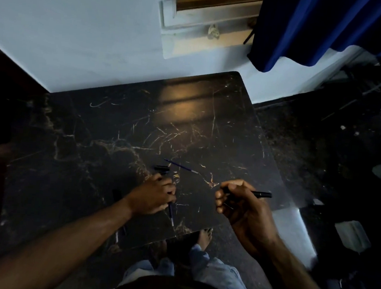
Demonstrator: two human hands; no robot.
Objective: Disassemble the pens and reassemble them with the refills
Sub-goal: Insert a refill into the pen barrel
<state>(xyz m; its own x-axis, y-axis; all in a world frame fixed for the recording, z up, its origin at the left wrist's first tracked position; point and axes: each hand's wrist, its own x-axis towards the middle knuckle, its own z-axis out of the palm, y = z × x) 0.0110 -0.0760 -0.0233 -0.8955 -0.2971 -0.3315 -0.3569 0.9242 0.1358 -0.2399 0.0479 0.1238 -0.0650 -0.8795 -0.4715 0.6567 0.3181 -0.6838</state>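
Pens and their parts lay scattered over the lower middle of the frame, on a dark marble-patterned table (95,125) pushed against a pale wall (69,20). One black pen barrel (258,194) was clamped in the right hand (241,207), fingers curled round it, with its free end jutting toward the right of the frame above the table's right edge. The left hand (155,196) rested palm-down on the table, left of centre, its fingers pressed over a blue refill (171,213) whose lower end stuck out below the hand; whether the fingers actually pinched it could not be told. Just above that hand lay a short black pen piece (162,169), touching or nearly touching the fingertips. A second blue refill (181,166) lay free on the table, slanting from upper left to lower right, above and between the two hands. Another dark pen part (117,195) sat left of the left wrist, dim and hard to make out. A blue curtain (308,28) hung in the upper right of the frame.
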